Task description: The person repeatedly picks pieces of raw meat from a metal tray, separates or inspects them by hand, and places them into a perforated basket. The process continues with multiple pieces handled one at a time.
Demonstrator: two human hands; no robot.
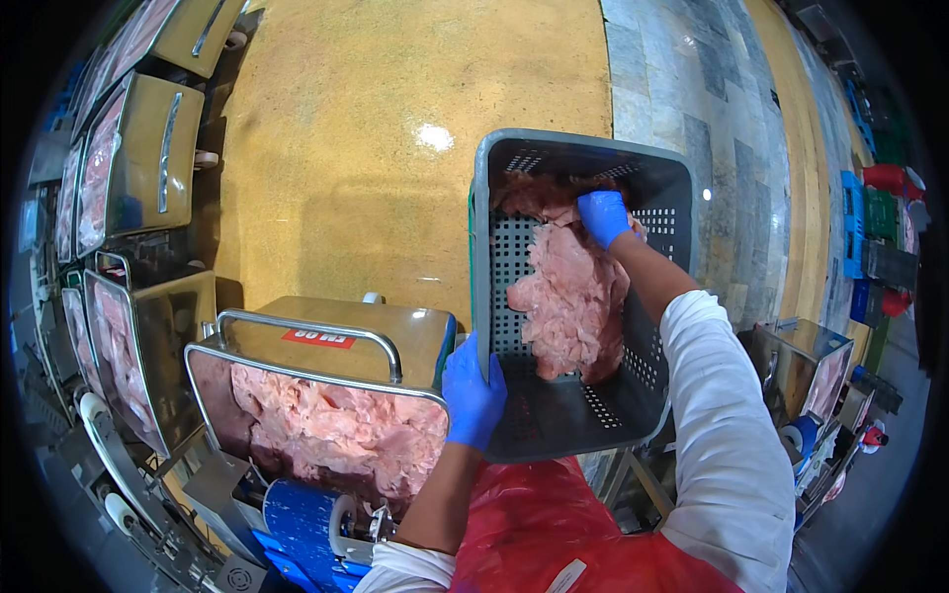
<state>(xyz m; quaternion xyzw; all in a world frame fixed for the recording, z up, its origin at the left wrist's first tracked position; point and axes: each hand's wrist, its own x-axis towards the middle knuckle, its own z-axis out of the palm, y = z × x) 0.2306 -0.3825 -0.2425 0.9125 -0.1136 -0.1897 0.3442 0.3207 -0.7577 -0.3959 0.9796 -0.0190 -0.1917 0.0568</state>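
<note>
A dark grey perforated plastic crate (586, 437) is right in front of me, with raw pink meat (574, 296) piled along its middle and far end. My left hand (473, 393), in a blue glove, grips the crate's left rim, thumb inside. Deep in the crate, my blue-gloved right hand (604, 215) rests on the meat near the far wall; its fingertips are hidden, so whether it grasps a piece is unclear. Just left of the crate stands a stainless-steel tub cart (319, 311) heaped with raw meat (348, 422).
A blue conveyor roller (300, 519) sits below the steel tub, close to my left forearm. More steel carts of meat (152, 156) line the left side. At the right stand another steel cart (797, 363) and stacked blue crates (852, 222). The floor (415, 89) is yellow and wet-looking.
</note>
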